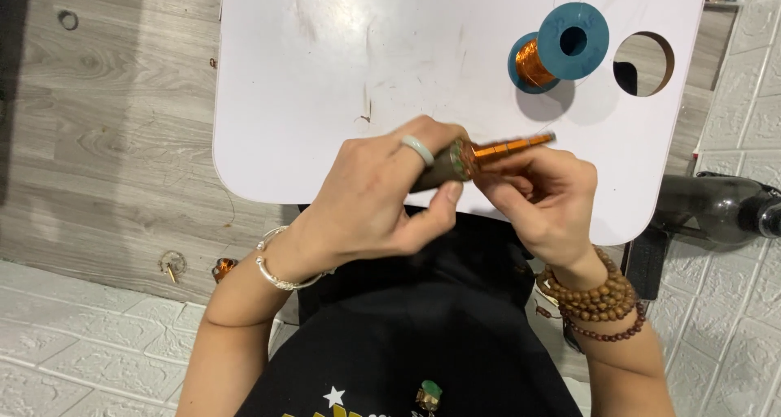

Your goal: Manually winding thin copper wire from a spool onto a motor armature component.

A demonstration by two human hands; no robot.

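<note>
My left hand (pixel 374 193), with a pale ring on one finger, grips the dark handle of a tapered stepped mandrel (pixel 488 151) wrapped in shiny copper wire. The fingers of my right hand (pixel 547 197) pinch the wire-wound shaft from below. Both hands hover over the near edge of a small white table (pixel 325 67). A teal spool of copper wire (pixel 557 47) lies on its side at the table's far right, and a thin strand runs from it toward the mandrel's tip.
A round hole (pixel 644 63) is cut in the table's right corner. A dark glass bottle (pixel 720 209) lies on the floor to the right. Small metal bits (pixel 172 264) and a copper piece (pixel 224 266) lie on the wooden floor at left.
</note>
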